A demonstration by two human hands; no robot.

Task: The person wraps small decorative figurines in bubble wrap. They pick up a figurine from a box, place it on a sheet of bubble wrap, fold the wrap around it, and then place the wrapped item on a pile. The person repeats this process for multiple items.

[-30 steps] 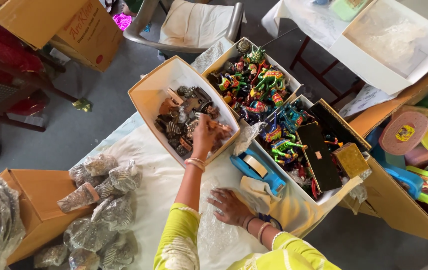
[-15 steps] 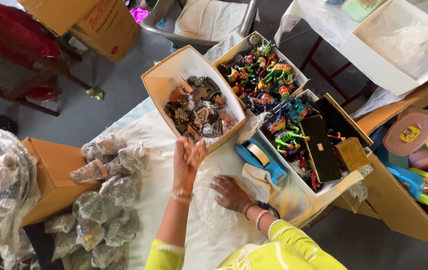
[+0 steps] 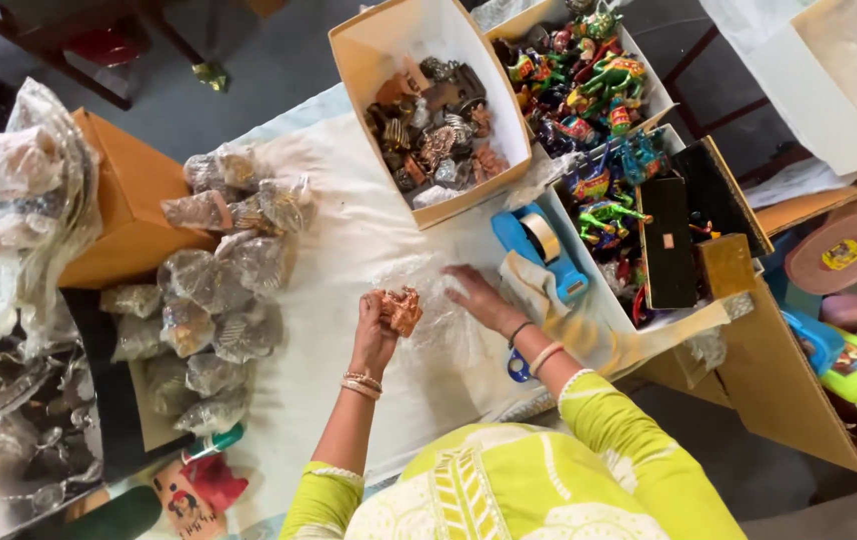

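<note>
White cloth underneath; your left hand grips a copper figurine; your right hand lies flat, released, on clear plastic.

Bare cloth between wrapped bundles and box.

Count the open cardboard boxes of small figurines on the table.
3. One box of brown figurines sits at top centre; one box of bright figurines is to its right; a third box lies below that, beside the blue tape dispenser. More may lie out of view.

A blue tape dispenser lies beside a box of colourful toys.
</note>
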